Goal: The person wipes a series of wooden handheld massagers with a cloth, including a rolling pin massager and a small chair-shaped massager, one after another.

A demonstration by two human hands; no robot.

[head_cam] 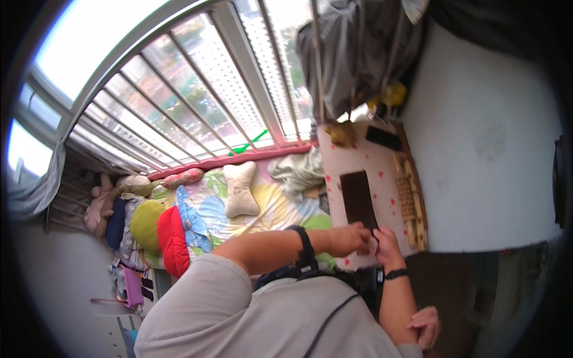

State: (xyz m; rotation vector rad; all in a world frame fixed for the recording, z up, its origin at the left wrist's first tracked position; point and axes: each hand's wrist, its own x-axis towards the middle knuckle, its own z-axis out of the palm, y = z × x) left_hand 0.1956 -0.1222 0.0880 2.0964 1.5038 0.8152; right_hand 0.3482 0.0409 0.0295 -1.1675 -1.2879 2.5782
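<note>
My left hand (351, 239) reaches across from the left, fingers curled, over the near end of a dark brown flat rectangular piece (357, 197). Close beside it, on the right, is my right hand (387, 247) with its thumb raised. Between the fingertips of both hands is a small pale, whitish thing (373, 244), too small and blurred to name. The dark piece lies lengthwise on a white table with a red pattern (331, 156); my hands hide its near edge.
Wooden roller massagers (406, 190) lie along the table's right edge. A dark phone (384, 138) and a small brown object (341, 133) are at the far end. Left is a bed (268, 201) with cushions, behind window bars. Another person's hand (426, 326) touches my right arm.
</note>
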